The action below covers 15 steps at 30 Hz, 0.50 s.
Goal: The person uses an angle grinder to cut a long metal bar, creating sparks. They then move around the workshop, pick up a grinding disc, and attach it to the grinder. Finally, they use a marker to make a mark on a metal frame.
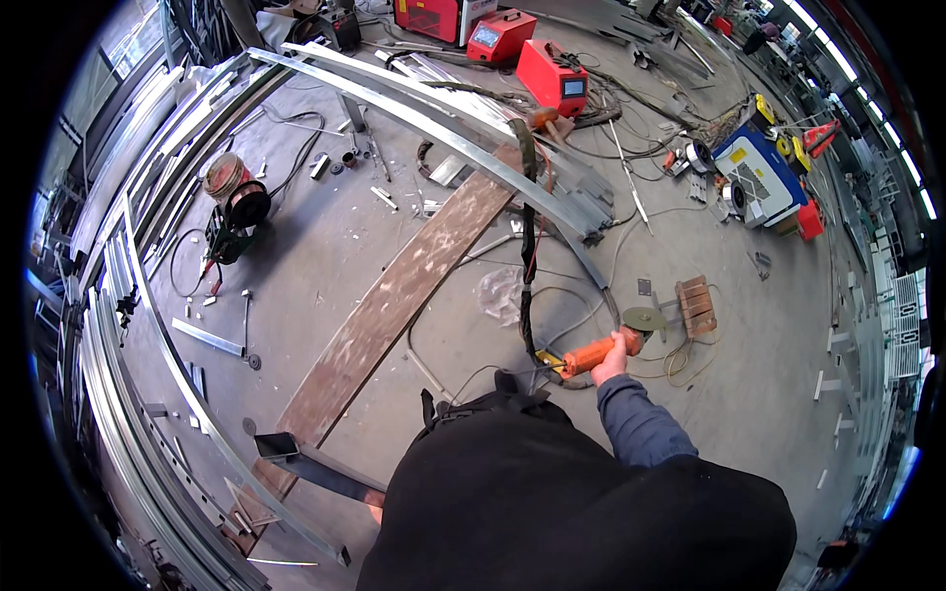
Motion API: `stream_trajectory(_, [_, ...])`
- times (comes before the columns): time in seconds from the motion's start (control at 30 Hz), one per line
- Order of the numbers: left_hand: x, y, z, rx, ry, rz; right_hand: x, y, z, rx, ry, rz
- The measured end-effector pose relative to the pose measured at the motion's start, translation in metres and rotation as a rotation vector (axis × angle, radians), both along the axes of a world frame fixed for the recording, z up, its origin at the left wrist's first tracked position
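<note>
My right hand (611,361) is closed round the body of an orange angle grinder (588,356), off to the right of my body. A flat greenish disc (644,318) is fitted at the grinder's head. On the left, a square metal tube (335,473) with a dark open end slants out from beside my dark clothing. Only a sliver of my left hand (375,514) shows, against the tube's lower side; it appears to grip the tube, with its fingers mostly hidden. Below the tube lies a long brown plank (389,305) on the floor.
Long metal profiles (424,123) cross above the plank, and more lengths (128,394) are stacked along the left. A black hose (528,246) and cables run ahead of me. Red machines (552,77), a blue-white case (759,175), a wire reel (246,204) and a brown slatted block (696,306) stand around.
</note>
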<state>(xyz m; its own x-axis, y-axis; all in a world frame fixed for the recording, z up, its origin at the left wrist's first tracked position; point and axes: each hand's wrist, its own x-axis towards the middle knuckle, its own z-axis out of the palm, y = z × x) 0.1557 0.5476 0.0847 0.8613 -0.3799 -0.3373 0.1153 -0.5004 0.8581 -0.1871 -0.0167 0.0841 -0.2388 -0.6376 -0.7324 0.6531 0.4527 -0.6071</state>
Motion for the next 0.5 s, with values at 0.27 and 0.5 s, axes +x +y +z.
stream_trajectory(0.27, [-0.015,0.015,-0.002,-0.011,-0.013,0.100,0.022,-0.015,-0.004,0.030,-0.016,0.053])
stream_trajectory(0.5, [-0.049,0.016,-0.003,-0.029,-0.141,0.329,0.030,-0.046,-0.007,0.015,0.049,0.173])
